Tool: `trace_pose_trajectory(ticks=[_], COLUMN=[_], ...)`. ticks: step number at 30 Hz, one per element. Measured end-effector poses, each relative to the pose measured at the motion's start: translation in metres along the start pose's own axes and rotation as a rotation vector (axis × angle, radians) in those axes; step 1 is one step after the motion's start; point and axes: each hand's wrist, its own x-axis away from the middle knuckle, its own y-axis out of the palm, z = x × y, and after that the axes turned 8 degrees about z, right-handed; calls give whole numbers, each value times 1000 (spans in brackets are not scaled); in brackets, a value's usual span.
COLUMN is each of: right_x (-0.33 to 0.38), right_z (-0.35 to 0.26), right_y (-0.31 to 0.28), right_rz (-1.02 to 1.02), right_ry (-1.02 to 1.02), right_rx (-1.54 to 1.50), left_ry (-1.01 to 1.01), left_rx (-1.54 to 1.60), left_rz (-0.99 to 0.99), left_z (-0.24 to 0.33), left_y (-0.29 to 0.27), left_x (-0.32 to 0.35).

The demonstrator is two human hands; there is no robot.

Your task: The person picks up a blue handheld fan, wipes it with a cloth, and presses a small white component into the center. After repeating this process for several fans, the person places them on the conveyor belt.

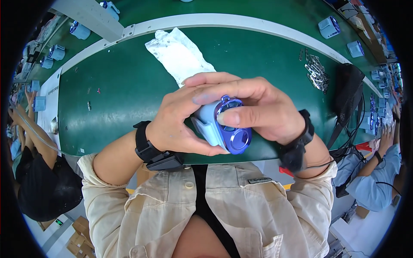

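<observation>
Blue device (231,134): much of its body hidden by left hand (177,116) and right hand (271,109); underside out of sight. Some left fingertips covered where the hands overlap. White sheet (178,49): near end lost behind the hands. Reddish speck (98,90): too small to identify. Pale blue object (186,1): mostly cut off, top edge.

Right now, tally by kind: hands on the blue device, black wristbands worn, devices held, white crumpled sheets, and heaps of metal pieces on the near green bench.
Hands: 2 (left hand, right hand)
Black wristbands: 2
Blue device: 1
White crumpled sheet: 1
Heap of metal pieces: 1
Total: 7
</observation>
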Motion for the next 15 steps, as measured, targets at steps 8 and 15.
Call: trace_pose_trajectory(ticks=[8, 15], right_x=[1, -3], right_z=[1, 11], right_y=[23, 28], right_rz=[244, 308], right_ry=[87, 38], right_rx=[-198, -83], left_ry=[-64, -126], left_rx=[-58, -166], left_rz=[23, 218], left_z=[8, 6], left_y=[4, 17], left_x=[-1, -2])
